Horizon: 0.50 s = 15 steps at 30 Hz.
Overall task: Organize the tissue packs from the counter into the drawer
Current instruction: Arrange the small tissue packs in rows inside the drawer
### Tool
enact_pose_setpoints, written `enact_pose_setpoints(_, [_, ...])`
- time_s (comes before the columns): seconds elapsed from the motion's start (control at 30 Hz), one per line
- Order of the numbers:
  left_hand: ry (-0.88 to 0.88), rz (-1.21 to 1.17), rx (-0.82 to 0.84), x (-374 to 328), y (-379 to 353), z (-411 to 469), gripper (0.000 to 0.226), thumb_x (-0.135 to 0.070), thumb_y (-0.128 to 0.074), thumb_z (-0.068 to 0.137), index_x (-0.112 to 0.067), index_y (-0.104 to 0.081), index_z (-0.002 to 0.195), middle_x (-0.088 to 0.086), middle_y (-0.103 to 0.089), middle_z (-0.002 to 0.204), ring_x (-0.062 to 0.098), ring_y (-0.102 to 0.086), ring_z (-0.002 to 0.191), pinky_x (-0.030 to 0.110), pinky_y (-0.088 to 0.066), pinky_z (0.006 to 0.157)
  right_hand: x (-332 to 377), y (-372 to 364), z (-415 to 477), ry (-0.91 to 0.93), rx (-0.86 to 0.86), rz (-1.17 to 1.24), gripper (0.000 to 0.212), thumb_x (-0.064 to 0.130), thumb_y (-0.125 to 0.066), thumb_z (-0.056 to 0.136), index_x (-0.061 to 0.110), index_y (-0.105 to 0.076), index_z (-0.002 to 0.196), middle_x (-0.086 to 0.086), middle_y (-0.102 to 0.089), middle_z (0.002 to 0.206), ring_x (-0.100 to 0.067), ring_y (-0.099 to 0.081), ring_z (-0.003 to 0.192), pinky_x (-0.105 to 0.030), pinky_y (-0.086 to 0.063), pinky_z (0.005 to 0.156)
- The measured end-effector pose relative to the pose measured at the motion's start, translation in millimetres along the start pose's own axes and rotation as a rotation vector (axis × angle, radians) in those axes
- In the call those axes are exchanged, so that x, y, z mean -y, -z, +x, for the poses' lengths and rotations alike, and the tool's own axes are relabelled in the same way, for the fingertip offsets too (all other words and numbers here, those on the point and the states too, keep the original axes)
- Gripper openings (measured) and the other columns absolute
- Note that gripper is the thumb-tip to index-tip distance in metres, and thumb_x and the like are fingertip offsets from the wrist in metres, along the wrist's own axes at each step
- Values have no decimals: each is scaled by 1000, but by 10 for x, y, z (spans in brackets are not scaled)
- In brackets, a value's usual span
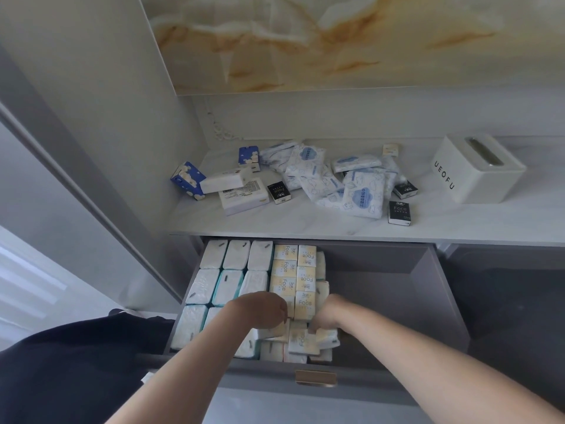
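Note:
The grey drawer (397, 280) stands pulled out below the counter (305, 228). Its left part holds rows of white tissue packs (235, 255) and yellow "Face" packs (295, 270); its right part is bare. My left hand (260, 309) and my right hand (328, 312) are both down among loose yellow packs (301, 339) near the drawer's front, fingers curled onto them. On the counter lie blue cloud-print packs (187, 179), white packs (243, 195), small black packs (399, 212) and a heap of white-and-blue wipe packets (336, 182).
A white tissue box marked UEOFU (477, 168) stands at the counter's right. A gold handle (315, 377) sits on the drawer front. A tall cabinet wall (107, 117) rises at the left. A second, dark compartment (504, 295) lies to the right of the drawer.

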<state>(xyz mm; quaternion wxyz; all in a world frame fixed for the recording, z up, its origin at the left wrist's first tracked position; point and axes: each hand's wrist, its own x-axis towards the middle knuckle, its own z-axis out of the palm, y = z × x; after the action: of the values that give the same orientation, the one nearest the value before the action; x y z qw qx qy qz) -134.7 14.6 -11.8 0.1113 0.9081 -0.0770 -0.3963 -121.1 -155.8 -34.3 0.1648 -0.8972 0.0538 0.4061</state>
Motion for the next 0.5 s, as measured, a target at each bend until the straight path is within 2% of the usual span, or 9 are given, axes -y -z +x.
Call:
enact_pose_setpoints(0.1, [19,-29,33,-5,16,-16,37,-17,-35,97,-17,-65,118,2,-60,127,22,-54,115,33,-43,97,-31,61,-27,-21,58,-9,62,39,-78,83,7,-56,130,-9,-62,117,-22,-62,86,-27,-50,68])
enact_pose_setpoints(0.2, [67,-3,104,-15,-13,24,34,-22,-43,95,-17,-66,120,3,-61,128,23,-57,115,36,-48,97,-53,70,-104,-34,234,-94,48,51,-70,87,9,-62,111,-4,-61,94,-16,-53,65,-25,-43,61])
enact_pose_setpoints(0.23, [88,10,150,-34,-28,31,34,-26,-49,94,-17,-66,122,3,-62,129,24,-58,116,37,-49,99,-50,45,-119,-37,258,-99,48,51,-69,88,9,-62,110,-4,-59,92,-15,-51,63,-25,-43,61])
enact_pose_setpoints(0.3, [87,19,240,-60,-68,72,33,-33,-58,90,-20,-69,119,0,-61,130,24,-57,118,39,-47,102,-25,-15,-135,-29,256,-62,55,46,-70,89,6,-59,125,-7,-59,96,-18,-54,66,-27,-47,65])
enact_pose_setpoints(0.4, [97,-12,237,-64,-94,94,40,-47,-64,78,-27,-72,112,-3,-61,124,23,-56,111,39,-46,102,-4,-39,-87,-35,191,-10,61,40,-74,87,3,-55,132,-12,-61,103,-25,-64,81,-31,-54,68])
enact_pose_setpoints(0.5, [105,-19,219,-38,-55,83,52,-52,-58,72,-31,-69,117,-5,-61,126,21,-56,112,40,-44,103,-52,44,-25,-42,108,61,56,34,-75,87,3,-55,128,-12,-59,91,-24,-62,66,-30,-51,53])
